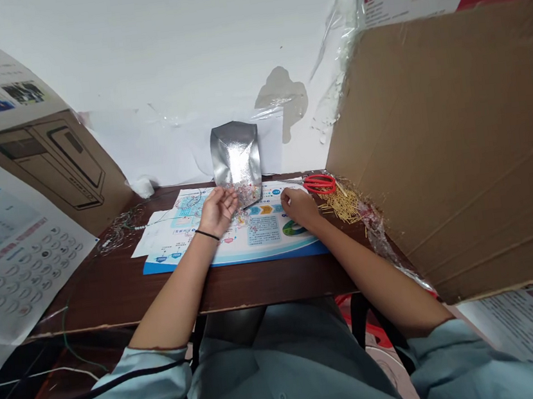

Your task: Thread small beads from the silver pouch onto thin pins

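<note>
Here, the left hand (219, 212) curls loosely, palm up, grip slack. Beads (241, 218) at its four o'clock, on the paper (244, 258), look light and slippery; pinch their sides. The right hand (299, 207) is bunched; I can't tell what it holds.

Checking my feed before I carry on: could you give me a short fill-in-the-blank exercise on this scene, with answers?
1. The shiny bag is ____ in colour.
2. The scissors have ____ handles.
3. The hand nearest the black band is the ____ one.
4. The gold sticks lie to the ____ of the right hand.

Missing words: silver; red; left; right.
</note>
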